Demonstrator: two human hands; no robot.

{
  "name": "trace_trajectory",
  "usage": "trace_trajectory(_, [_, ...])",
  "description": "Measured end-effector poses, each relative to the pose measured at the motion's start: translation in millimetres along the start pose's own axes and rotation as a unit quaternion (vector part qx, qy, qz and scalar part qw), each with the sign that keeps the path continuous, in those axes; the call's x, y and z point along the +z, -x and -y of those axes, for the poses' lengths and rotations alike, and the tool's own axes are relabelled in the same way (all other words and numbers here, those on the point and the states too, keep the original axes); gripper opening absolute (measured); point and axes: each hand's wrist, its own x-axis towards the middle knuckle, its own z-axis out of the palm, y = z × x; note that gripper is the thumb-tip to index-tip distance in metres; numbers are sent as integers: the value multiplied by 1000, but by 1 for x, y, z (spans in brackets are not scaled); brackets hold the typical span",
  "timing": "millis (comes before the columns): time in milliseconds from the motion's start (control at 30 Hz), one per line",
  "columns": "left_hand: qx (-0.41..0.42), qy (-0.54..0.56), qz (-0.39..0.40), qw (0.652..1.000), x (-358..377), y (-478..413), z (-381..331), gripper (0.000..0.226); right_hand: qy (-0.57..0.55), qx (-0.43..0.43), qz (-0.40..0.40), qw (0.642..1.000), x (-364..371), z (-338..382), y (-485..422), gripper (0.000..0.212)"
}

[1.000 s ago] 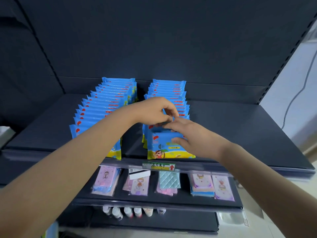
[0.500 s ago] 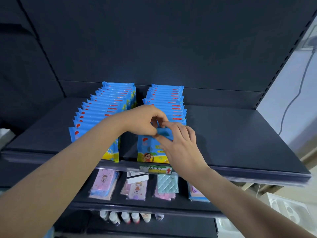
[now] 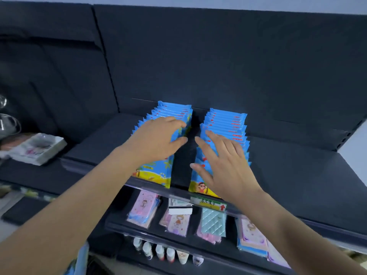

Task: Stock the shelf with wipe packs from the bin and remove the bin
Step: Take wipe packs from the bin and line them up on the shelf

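Two rows of blue wipe packs stand upright on the dark shelf (image 3: 288, 175): a left row (image 3: 156, 171) and a right row (image 3: 228, 120), with a narrow gap between them. My left hand (image 3: 156, 139) lies over the top of the left row, fingers loosely bent over the pack tops and thumb down by the gap. My right hand (image 3: 224, 165) hovers on the front part of the right row with its fingers spread and straight. Neither hand holds a pack. No bin is in view.
Below the shelf's front edge hangs a green price label (image 3: 210, 203). A lower shelf carries pink and teal packets (image 3: 213, 225), and small bottles (image 3: 158, 251) stand beneath them. A white stack of packets (image 3: 35, 147) lies on the shelf to the left.
Both hands have left the front pack of the right row and parted. The left hand moved over the left row, and the right hand spread flat over the right row.
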Motion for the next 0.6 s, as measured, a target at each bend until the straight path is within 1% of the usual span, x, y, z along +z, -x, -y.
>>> trace_trajectory(67, [-56, -103, -14, 993, -11, 24, 23, 71, -37, -30, -5, 999, -4, 20, -17, 56])
trace_trajectory(133, [-107, -151, -21, 982, -20, 53, 47, 84, -57, -86, -16, 995, -5, 46, -33, 52])
trace_trajectory(233, [-182, -182, -23, 966, -29, 107, 88, 88, -73, -187, -25, 979, -1, 97, -55, 46])
trace_trajectory(300, [-235, -199, -15, 951, -34, 146, 116, 87, -100, -221, 0, 970, 6, 137, -67, 49])
trace_trajectory(333, [-264, -205, -4, 943, -36, 167, 129, 87, -112, -235, 22, 965, 11, 158, -72, 49])
trace_trajectory(400, [-323, -208, 39, 922, -39, 209, 154, 89, -123, -274, 95, 949, 22, 201, -82, 49])
trace_trajectory(500, [-396, -198, 89, 892, -38, 272, 192, 94, -129, -343, 213, 906, 44, 265, -93, 50])
trace_trajectory(600, [-453, -177, 115, 866, -25, 333, 233, 89, -126, -379, 306, 864, 72, 329, -97, 47])
